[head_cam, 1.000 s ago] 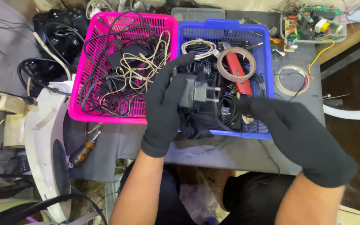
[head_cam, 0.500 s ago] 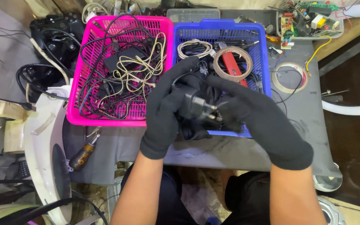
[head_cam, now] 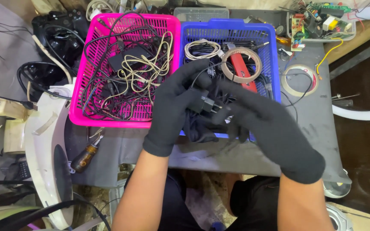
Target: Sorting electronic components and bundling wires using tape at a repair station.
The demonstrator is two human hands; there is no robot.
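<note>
Left hand [head_cam: 172, 109]: black-gloved, clenched around the small black plastic plug adapter [head_cam: 207, 104], thumb up.
Right hand [head_cam: 270, 128]: black-gloved, fingers spread loosely, tips touching the adapter's right side; cannot tell if they pinch it.
Adapter: between both hands, over the front-left corner of the blue plastic mesh basket [head_cam: 262, 34]; prongs point right.
Nearer hand: left.
Neighbours: pink plastic mesh basket [head_cam: 82, 92] of tangled cables just left.
Room: bare grey desk [head_cam: 317, 111] along the front edge.
</note>
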